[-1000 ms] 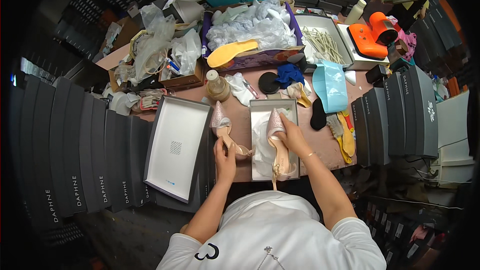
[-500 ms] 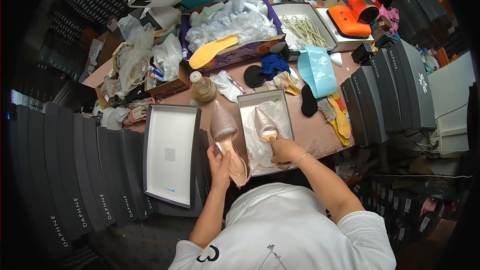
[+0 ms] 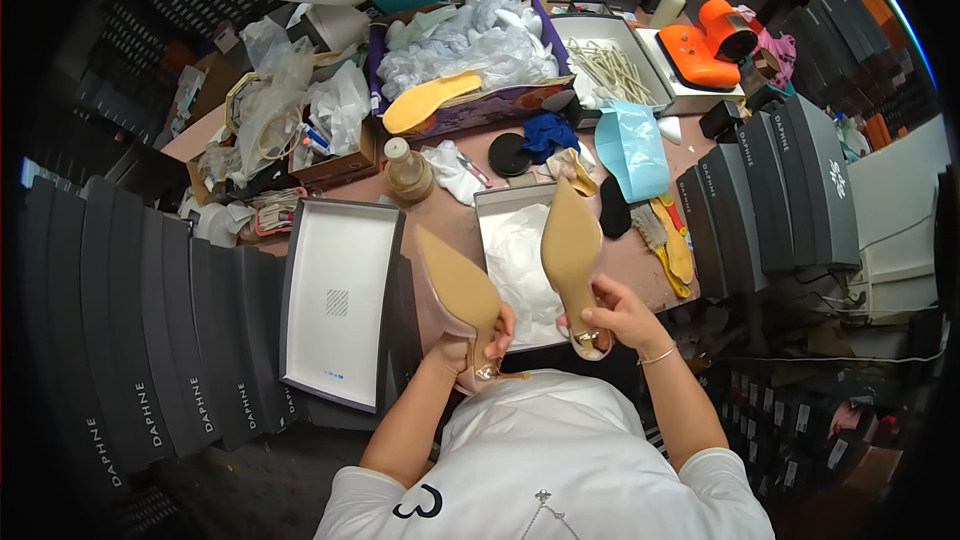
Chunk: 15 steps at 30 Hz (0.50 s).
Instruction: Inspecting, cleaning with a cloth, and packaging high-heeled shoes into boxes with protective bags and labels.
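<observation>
Two pointed pink heeled shoes are held up side by side with their tan soles facing me. My left hand (image 3: pixel 477 342) is closed around the back part of the left shoe (image 3: pixel 458 280), whose toe points up and to the left. My right hand (image 3: pixel 618 314) grips the right shoe (image 3: pixel 572 245) near its heel, toe pointing away. Behind the right shoe lies the open shoe box (image 3: pixel 497 202), lined with white tissue paper (image 3: pixel 522 260). To the left, the box lid (image 3: pixel 335 305) rests with its white inside up.
Dark shoe boxes stand in rows at left (image 3: pixel 170 340) and right (image 3: pixel 790 180). A bottle of brownish liquid (image 3: pixel 407 175), a brush (image 3: pixel 652 232), a blue face mask (image 3: pixel 632 150), an insole (image 3: pixel 432 102) and a carton of crumpled plastic (image 3: pixel 470 40) sit on the table.
My right hand has lifted the second shoe out of the box. Both shoes have been turned over, so their soles show. The left shoe has moved slightly down.
</observation>
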Available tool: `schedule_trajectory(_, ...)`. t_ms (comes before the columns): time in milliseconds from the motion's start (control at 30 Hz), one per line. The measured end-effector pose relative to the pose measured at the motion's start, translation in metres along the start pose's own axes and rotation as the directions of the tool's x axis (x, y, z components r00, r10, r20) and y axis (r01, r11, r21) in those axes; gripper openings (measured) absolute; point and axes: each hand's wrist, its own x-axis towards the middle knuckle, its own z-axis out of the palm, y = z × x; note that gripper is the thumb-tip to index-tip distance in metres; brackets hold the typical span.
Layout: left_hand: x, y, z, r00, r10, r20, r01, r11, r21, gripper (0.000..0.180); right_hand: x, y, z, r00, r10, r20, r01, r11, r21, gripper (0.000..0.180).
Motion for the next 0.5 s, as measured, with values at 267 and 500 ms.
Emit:
schedule_trajectory(267, 0.02, -0.01, 0.009, 0.876, -0.27, 0.4, 0.335, 0.937, -0.099, 0.062, 0.001, 0.035, -0.001, 0.968, 0.039, 0.247, -0.082, 0.982, 0.168, 0.038)
schedule_trajectory(500, 0.021, -0.012, 0.001, 0.863, -0.281, 0.419, 0.372, 0.916, -0.152, 0.061, 0.019, 0.032, -0.018, 0.965, 0.108, 0.238, -0.141, 0.982, 0.126, 0.043)
